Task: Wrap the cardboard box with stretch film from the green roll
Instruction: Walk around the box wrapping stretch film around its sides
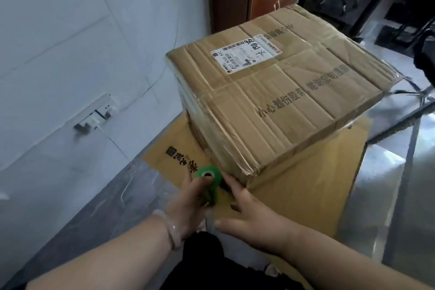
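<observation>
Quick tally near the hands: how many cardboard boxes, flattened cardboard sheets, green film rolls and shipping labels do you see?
cardboard box: 1
flattened cardboard sheet: 1
green roll: 1
shipping label: 1
Total: 4

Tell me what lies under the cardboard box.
A flattened cardboard sheet with printed characters, lying on a shiny silver surface. The cardboard box covers the sheet's middle, so anything else beneath is hidden.

Green roll (215, 171) half hidden by left hand (186, 205); label (244, 56) print blurred, illegible.
</observation>
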The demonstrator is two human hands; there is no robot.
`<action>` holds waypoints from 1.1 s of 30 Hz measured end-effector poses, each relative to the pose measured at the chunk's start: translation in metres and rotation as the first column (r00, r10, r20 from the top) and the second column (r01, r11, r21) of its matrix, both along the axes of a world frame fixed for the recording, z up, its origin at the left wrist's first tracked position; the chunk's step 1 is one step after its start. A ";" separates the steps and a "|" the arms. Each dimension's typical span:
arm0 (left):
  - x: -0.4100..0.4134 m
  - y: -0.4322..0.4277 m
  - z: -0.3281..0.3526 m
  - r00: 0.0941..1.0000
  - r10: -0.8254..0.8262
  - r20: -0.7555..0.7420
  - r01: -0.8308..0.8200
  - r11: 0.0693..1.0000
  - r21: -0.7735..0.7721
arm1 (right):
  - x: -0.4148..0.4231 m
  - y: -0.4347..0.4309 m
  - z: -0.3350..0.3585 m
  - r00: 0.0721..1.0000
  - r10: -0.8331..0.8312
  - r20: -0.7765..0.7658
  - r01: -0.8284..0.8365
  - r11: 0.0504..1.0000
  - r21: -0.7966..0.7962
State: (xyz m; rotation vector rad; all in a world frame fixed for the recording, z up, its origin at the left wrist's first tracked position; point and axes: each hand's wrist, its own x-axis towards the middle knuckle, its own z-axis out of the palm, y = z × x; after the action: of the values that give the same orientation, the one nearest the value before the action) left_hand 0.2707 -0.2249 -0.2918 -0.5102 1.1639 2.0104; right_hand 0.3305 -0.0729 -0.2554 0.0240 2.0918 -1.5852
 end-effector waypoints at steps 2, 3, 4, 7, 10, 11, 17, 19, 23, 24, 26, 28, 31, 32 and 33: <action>0.015 0.005 0.004 0.992 0.123 -0.017 -0.123 0.992 -0.001 | 0.005 0.001 -0.002 1.000 0.018 -0.019 -0.018 1.000 0.005; 0.021 0.007 0.004 0.985 0.174 -0.009 -0.174 0.985 -0.010 | 0.008 0.003 -0.002 1.000 0.020 -0.017 -0.020 1.000 0.012; 0.027 0.010 0.003 0.976 0.217 0.002 -0.217 0.976 -0.028 | 0.012 0.006 -0.002 1.000 0.023 -0.016 -0.023 1.000 0.016; 0.046 0.019 0.005 0.973 0.232 0.007 -0.229 0.963 -0.139 | 0.026 0.015 -0.001 0.998 0.034 -0.061 -0.030 0.997 0.071; 0.064 0.029 0.006 0.985 0.173 0.004 -0.169 0.967 -0.189 | 0.036 0.024 0.000 0.994 0.059 -0.090 -0.041 0.982 0.185; 0.070 0.031 0.007 0.987 0.162 0.009 -0.158 0.971 -0.180 | 0.039 0.026 -0.001 0.994 0.046 -0.099 -0.026 0.980 0.197; 0.095 0.043 0.010 0.993 0.093 0.074 -0.085 0.990 -0.108 | 0.053 0.043 -0.002 0.999 -0.024 -0.029 0.028 0.989 0.145; 0.089 0.041 0.007 0.994 0.072 0.078 -0.066 0.995 -0.075 | 0.052 0.047 0.002 0.999 -0.007 -0.052 0.015 0.987 0.157; 0.085 0.047 0.009 0.991 0.083 0.104 -0.079 0.996 -0.035 | 0.055 0.051 0.006 0.993 0.039 -0.112 -0.010 0.969 0.247; 0.087 0.050 0.007 0.991 0.083 0.105 -0.078 0.996 -0.046 | 0.057 0.053 0.006 0.990 0.058 -0.132 -0.018 0.957 0.289; 0.095 0.056 0.005 0.993 0.059 0.106 -0.055 0.998 -0.041 | 0.063 0.057 0.007 0.982 0.094 -0.162 -0.028 0.927 0.374; 0.103 0.060 0.001 0.996 -0.005 0.092 0.008 0.999 -0.031 | 0.069 0.061 0.005 0.980 0.101 -0.172 -0.023 0.914 0.406; 0.110 0.067 -0.002 0.994 -0.045 0.104 0.057 0.992 -0.114 | 0.075 0.065 -0.002 0.988 0.033 -0.151 0.025 0.931 0.365; 0.111 0.069 -0.003 0.992 -0.053 0.116 0.067 0.990 -0.125 | 0.076 0.068 -0.004 0.991 0.006 -0.135 0.041 0.938 0.343; 0.111 0.072 -0.004 0.989 -0.058 0.135 0.075 0.989 -0.126 | 0.077 0.071 -0.005 0.993 -0.013 -0.115 0.050 0.946 0.321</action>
State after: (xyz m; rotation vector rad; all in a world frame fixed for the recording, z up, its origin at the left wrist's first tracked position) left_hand 0.3817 -0.1531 -0.2957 -0.6509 1.2205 1.8235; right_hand 0.4072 -0.0017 -0.2603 0.0849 2.4307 -1.2683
